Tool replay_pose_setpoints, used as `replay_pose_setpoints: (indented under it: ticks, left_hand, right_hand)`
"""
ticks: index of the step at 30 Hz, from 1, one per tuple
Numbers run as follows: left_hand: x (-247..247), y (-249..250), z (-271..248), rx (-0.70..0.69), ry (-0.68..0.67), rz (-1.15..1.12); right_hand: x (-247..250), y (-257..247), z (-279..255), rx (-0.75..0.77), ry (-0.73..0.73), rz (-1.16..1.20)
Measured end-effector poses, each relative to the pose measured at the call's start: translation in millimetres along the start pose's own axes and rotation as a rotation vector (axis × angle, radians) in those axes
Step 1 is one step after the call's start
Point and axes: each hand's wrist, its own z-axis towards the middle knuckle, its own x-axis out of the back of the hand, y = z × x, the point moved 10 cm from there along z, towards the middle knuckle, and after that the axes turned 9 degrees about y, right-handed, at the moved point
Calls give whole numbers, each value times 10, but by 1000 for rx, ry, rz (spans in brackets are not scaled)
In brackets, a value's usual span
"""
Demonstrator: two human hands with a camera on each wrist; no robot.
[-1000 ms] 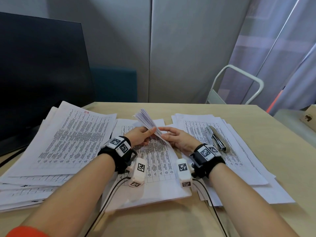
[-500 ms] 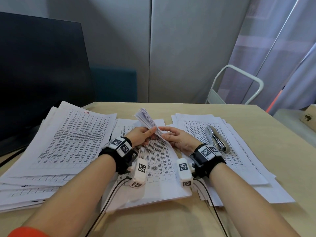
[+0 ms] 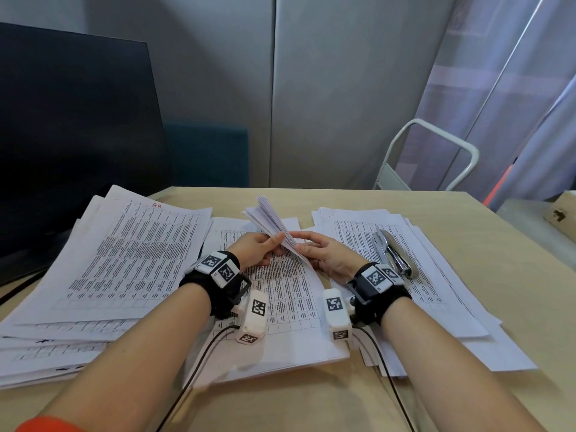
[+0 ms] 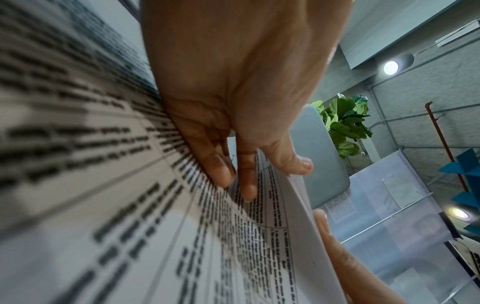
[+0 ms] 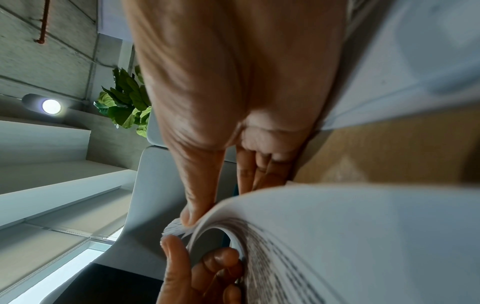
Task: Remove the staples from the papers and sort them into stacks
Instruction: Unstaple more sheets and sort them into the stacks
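a bent-up sheaf of white printed sheets (image 3: 274, 224) is held above the middle stack of white printed papers (image 3: 290, 294), its far corner raised and its leaves fanned, near the centre of the pale wooden table (image 3: 486, 244). the sheaf is pinched by the left hand (image 3: 260, 246), the thumb laid against its near face and the fingers curled behind it, and it is gripped from the other side by the right hand (image 3: 322, 252), whose thumb is pressed on the fanned edges while the fingers are tucked under the sheets. in the left wrist view the fingertips (image 4: 226, 174) are seen closed together on printed rows. no staple can be made out. a broad left stack of white printed pages (image 3: 131, 263) with a red mark at its top is spread beside the middle one, and a right stack of white printed pages (image 3: 414, 275) is lain upon by a silver metal stapler-like tool (image 3: 394, 254). a dark flat monitor (image 3: 71, 145) is stood at the left edge, and a white tubular frame (image 3: 436, 151) is seen beyond the table.
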Motion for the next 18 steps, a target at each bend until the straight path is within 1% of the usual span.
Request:
replay_pose_setpoints:
  ticks: [7, 9, 11, 12, 13, 15, 16, 17, 18]
  left_hand:
    - [-28, 14, -29, 17, -33, -15]
    - [-20, -22, -13, 63, -38, -47]
    - [9, -74, -13, 141, -27, -124]
    - [19, -97, -26, 188, -20, -175]
    - [31, -103, -63, 233, -12, -236]
    - [67, -54, -148, 296, 8, -382]
    - [88, -10, -186, 323, 17, -448]
    - [114, 54, -225, 334, 21, -490]
    - [134, 149, -262, 321, 20, -528]
  right_hand:
    - [2, -22, -22, -12, 10, 31]
    - [6, -7, -14, -30, 15, 38]
    - [22, 0, -4, -62, 49, 13]
    - [48, -28, -2, -73, 92, -31]
    - [103, -108, -23, -58, 167, -141]
    - [233, -440, -114, 79, 366, -512]
    - [185, -600, -160, 149, 392, -650]
    - [72, -667, -189, 154, 339, -727]
    - [-59, -625, -203, 95, 256, -747]
